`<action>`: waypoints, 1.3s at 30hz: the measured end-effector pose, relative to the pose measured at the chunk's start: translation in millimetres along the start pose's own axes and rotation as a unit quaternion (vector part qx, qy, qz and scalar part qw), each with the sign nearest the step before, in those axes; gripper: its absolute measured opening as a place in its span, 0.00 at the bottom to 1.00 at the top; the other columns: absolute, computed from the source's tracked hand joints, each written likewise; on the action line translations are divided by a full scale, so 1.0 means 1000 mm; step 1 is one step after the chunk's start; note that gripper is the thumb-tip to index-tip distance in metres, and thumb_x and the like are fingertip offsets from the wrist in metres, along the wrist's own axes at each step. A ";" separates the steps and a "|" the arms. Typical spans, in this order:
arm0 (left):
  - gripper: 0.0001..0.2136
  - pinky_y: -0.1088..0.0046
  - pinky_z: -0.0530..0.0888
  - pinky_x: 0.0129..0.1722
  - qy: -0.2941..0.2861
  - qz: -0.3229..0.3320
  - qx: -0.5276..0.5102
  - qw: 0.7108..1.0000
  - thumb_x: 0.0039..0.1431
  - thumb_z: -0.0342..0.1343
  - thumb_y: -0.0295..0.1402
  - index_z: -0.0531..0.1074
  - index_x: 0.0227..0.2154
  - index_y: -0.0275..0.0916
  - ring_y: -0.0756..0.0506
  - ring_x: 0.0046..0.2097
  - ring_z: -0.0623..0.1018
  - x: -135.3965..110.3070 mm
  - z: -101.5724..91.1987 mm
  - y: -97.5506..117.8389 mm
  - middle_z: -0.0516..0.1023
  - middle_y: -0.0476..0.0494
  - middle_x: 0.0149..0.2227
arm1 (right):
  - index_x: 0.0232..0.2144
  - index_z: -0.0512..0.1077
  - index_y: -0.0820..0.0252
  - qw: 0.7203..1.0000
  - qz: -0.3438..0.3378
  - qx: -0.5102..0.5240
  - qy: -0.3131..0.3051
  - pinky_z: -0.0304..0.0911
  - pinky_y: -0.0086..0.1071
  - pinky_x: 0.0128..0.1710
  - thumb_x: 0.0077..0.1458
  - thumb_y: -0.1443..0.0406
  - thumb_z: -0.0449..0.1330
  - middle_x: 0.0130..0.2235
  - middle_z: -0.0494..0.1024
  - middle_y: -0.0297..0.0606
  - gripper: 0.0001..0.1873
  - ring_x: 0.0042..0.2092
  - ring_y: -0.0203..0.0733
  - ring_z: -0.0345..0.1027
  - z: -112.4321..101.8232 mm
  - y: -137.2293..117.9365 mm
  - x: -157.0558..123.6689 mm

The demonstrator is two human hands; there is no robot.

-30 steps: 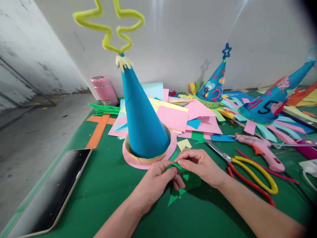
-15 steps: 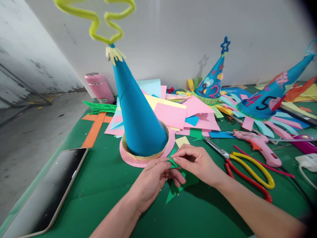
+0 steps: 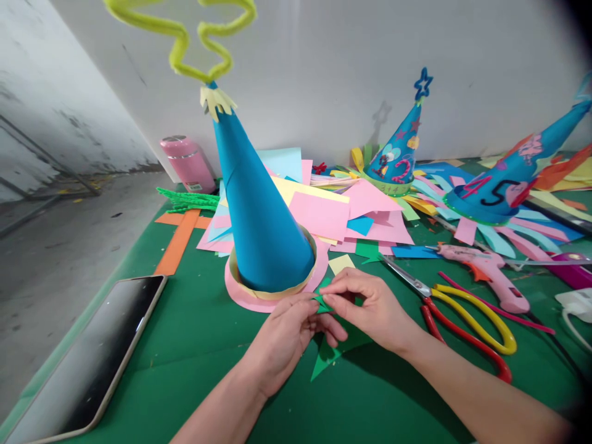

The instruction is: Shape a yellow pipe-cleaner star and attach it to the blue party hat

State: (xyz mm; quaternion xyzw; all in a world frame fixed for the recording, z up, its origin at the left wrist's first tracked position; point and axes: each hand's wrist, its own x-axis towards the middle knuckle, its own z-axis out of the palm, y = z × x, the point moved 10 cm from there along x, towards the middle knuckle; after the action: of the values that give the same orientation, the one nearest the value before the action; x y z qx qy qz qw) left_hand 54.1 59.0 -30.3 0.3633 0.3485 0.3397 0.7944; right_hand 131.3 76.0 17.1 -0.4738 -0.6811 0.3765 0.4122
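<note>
My left hand [image 3: 296, 330] and my right hand [image 3: 370, 302] meet over the table, both pinching a small piece of green paper [image 3: 325, 303]. Part of that piece is hidden by my fingers. Beneath them lies a larger pointed scrap of green paper [image 3: 324, 365]. Just beyond my left hand stands a tall blue paper cone hat [image 3: 266, 228] with a pink brim [image 3: 240, 294]. A yellow fringe and a bent yellow pipe cleaner [image 3: 180, 46] top it. A pale yellow paper square [image 3: 341, 264] rests past my right fingers.
Scissors [image 3: 432, 293] with red and yellow handles lie right of my right hand, before a pink glue gun [image 3: 490, 271]. A phone [image 3: 92, 357] lies at left. Behind are coloured paper sheets [image 3: 319, 213], a pink flask [image 3: 189, 163] and two decorated blue hats [image 3: 393, 154].
The whole view has shifted very slightly. Both hands keep nearly the same pose around the small green paper; nothing has been let go or taken up.
</note>
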 end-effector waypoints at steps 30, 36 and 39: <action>0.11 0.72 0.66 0.30 -0.005 0.050 0.078 0.996 0.58 0.46 0.35 0.68 0.26 0.34 0.49 0.26 0.71 -0.002 -0.004 0.014 0.73 0.45 0.21 | 0.34 0.73 0.58 1.000 -0.014 0.002 -0.017 0.62 0.30 0.29 0.53 0.69 0.54 0.29 0.71 0.36 0.08 0.31 0.37 0.66 -0.005 -0.007 -0.006; 0.11 0.75 0.63 0.25 0.015 0.044 0.181 0.982 0.56 0.49 0.36 0.69 0.25 0.34 0.52 0.23 0.67 -0.001 -0.012 0.016 0.71 0.47 0.20 | 0.34 0.74 0.59 0.999 -0.046 -0.024 -0.008 0.60 0.29 0.28 0.51 0.71 0.55 0.28 0.71 0.36 0.09 0.29 0.35 0.64 -0.007 -0.016 -0.006; 0.10 0.75 0.63 0.25 0.014 0.034 0.176 0.984 0.54 0.51 0.36 0.70 0.25 0.34 0.52 0.22 0.67 -0.001 -0.012 0.016 0.71 0.47 0.20 | 0.34 0.74 0.59 0.998 -0.052 -0.024 -0.009 0.60 0.28 0.27 0.51 0.72 0.55 0.27 0.70 0.36 0.10 0.27 0.34 0.62 -0.007 -0.018 -0.007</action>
State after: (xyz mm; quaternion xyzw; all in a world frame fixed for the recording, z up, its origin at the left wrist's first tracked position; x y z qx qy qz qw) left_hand 39.6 69.8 -22.7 0.5047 0.4015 0.3050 0.7008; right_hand 133.4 65.5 34.6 -0.4440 -0.7175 0.3424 0.4133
